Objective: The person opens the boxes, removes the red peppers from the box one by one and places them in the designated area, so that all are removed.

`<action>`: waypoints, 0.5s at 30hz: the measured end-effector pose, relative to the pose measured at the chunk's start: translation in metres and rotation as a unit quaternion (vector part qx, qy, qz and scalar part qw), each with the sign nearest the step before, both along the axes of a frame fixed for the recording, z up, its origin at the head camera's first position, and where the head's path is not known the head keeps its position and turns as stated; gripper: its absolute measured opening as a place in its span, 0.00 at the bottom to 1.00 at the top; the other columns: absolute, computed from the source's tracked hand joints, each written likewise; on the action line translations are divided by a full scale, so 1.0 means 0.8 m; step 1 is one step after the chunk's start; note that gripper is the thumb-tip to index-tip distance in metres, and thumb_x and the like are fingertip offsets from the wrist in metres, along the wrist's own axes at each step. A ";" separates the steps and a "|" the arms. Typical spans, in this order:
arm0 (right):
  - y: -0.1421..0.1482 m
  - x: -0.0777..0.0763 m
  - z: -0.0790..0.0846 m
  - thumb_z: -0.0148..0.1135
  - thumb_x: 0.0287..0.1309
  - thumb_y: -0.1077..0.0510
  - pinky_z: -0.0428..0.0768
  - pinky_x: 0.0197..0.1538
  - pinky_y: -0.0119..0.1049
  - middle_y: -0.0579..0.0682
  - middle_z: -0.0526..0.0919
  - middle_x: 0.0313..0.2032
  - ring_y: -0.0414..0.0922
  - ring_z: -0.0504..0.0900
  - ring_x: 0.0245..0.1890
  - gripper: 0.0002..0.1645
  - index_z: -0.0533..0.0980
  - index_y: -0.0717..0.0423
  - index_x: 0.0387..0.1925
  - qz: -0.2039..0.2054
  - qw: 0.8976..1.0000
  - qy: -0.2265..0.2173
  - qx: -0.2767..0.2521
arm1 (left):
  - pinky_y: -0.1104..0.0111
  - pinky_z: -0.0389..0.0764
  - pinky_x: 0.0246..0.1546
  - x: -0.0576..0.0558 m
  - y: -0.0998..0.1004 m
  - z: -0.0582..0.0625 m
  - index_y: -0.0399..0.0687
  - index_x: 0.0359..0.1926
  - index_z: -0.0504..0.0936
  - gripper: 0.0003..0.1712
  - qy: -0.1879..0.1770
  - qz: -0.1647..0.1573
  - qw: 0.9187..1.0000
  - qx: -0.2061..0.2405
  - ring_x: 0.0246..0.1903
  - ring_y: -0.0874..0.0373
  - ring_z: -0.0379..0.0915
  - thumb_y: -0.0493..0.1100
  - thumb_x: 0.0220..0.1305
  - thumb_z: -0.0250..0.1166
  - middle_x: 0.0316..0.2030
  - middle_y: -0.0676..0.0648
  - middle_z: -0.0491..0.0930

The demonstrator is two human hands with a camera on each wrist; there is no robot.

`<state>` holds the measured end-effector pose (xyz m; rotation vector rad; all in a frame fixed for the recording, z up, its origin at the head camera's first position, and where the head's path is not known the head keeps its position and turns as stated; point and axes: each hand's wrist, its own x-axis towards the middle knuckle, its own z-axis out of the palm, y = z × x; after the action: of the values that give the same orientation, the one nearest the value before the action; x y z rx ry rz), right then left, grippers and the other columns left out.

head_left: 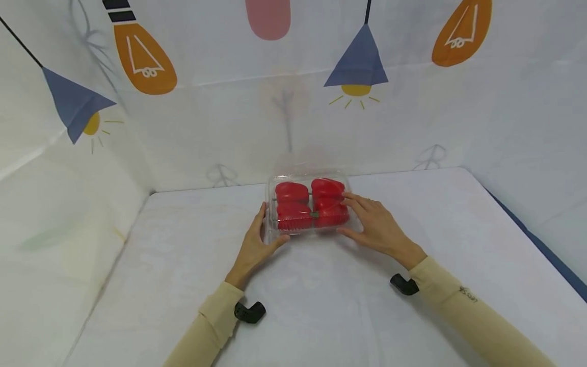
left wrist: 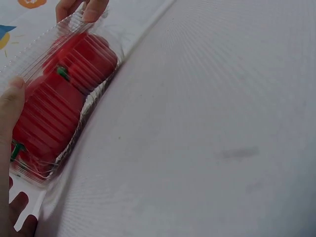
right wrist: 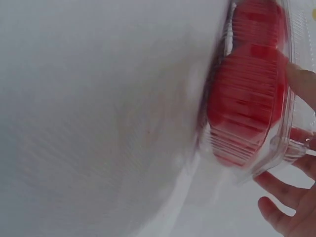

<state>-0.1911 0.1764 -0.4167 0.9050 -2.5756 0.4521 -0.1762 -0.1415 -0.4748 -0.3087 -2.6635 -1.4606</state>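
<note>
A clear plastic clamshell box (head_left: 270,213) stands at the far edge of the white table, its lid down. Inside it lie several red bell peppers (head_left: 292,211), green stems showing in the left wrist view. My left hand (head_left: 253,251) holds the box's near left corner: its thumb touches the rim, and some other fingers spread loosely off the side. At the opposite side, my right hand (head_left: 379,227) grips the near right corner. In the right wrist view its thumb (right wrist: 302,85) presses the rim and the other fingers lie beyond, partly hidden.
White table cloth (head_left: 312,306) stretches in front of the box. Right behind it rises a white curtain (head_left: 220,132) printed with lamps and bulbs, which continues along both sides. Black wrist devices (head_left: 250,312) sit at both cream sleeves (head_left: 463,300).
</note>
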 end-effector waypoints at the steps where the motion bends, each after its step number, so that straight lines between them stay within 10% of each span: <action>1: 0.000 0.000 0.001 0.70 0.46 0.41 0.72 0.57 0.54 0.53 0.71 0.62 0.50 0.72 0.59 0.41 0.69 0.56 0.58 -0.001 1.000 0.001 0.007 | 0.55 0.58 0.69 0.001 0.001 -0.001 0.68 0.73 0.39 0.59 -0.003 0.001 1.000 -0.002 0.73 0.55 0.46 0.64 0.50 0.68 0.73 0.57 0.47; 15: 0.006 -0.013 0.016 0.74 0.42 0.44 0.83 0.36 0.36 0.50 0.74 0.56 0.41 0.82 0.26 0.40 0.70 0.54 0.56 0.050 0.998 -0.023 0.009 | 0.51 0.57 0.68 0.002 0.000 -0.001 0.71 0.73 0.36 0.59 -0.012 0.007 1.000 -0.023 0.73 0.55 0.46 0.67 0.51 0.65 0.74 0.55 0.47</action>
<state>-0.2013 0.1815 -0.4041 1.0451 -2.5881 0.4842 -0.1744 -0.1412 -0.4752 -0.2770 -2.7155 -1.4096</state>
